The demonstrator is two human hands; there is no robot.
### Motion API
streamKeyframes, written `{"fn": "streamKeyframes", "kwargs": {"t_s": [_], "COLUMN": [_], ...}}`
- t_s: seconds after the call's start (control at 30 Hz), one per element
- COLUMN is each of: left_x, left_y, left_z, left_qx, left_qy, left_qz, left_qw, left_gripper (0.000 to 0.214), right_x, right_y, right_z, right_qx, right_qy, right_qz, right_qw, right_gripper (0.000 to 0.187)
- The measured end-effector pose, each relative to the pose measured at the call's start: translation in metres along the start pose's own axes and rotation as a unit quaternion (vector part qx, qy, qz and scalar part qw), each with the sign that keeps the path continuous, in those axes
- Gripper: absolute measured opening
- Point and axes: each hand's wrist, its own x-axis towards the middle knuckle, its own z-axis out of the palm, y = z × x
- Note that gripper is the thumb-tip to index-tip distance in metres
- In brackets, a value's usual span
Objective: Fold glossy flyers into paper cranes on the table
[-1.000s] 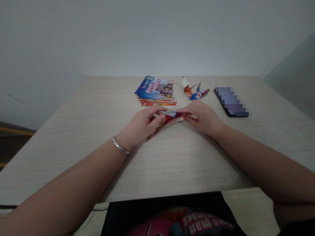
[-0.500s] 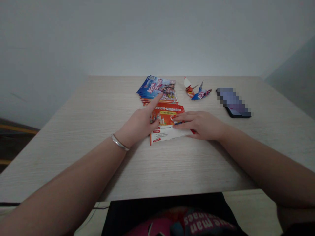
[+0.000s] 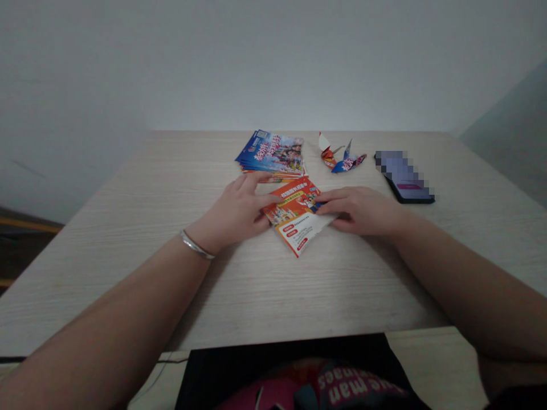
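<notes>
A printed orange and white paper sheet (image 3: pixel 297 219) lies flat on the wooden table (image 3: pixel 128 228), turned corner-down like a diamond. My left hand (image 3: pixel 237 210), with a silver bracelet on its wrist, rests at the sheet's left edge with fingers stretched onto it. My right hand (image 3: pixel 361 210) lies at the sheet's right edge, fingertips pressing on the paper. Just behind is a stack of colourful leaflets (image 3: pixel 271 155).
Two folded paper cranes (image 3: pixel 339 156) stand right of the leaflet stack. A dark phone (image 3: pixel 404 176) lies further right. A plain wall rises behind the table. The table's near edge runs just above my lap.
The paper, folded between my hands a second ago, was spread open flat and has now been rotated onto a corner. Both hands shifted with it.
</notes>
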Motion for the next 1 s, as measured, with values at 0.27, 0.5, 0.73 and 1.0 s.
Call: {"fn": "streamKeyframes", "kwargs": {"t_s": [0.27,0.5,0.73,1.0], "left_x": [0.004,0.009,0.015,0.006], "left_y": [-0.004,0.006,0.033,0.014], "left_z": [0.006,0.019,0.019,0.016], "left_qx": [-0.070,-0.018,0.061,0.064], "left_qy": [0.010,0.017,0.000,-0.060], "left_qz": [0.004,-0.147,-0.148,-0.162], "left_qw": [0.997,0.989,0.987,0.983], "left_gripper": [0.030,0.033,0.063,0.054], "right_x": [0.014,0.028,0.037,0.024], "right_y": [-0.009,-0.023,-0.031,-0.012], "right_z": [0.005,0.018,0.022,0.012], "right_qx": [0.106,0.042,-0.020,0.064], "right_qy": [0.046,0.092,0.067,0.023], "right_qz": [0.039,0.283,0.295,0.326], "right_qw": [0.993,0.954,0.953,0.943], "right_gripper": [0.022,0.045,0.072,0.083]}}
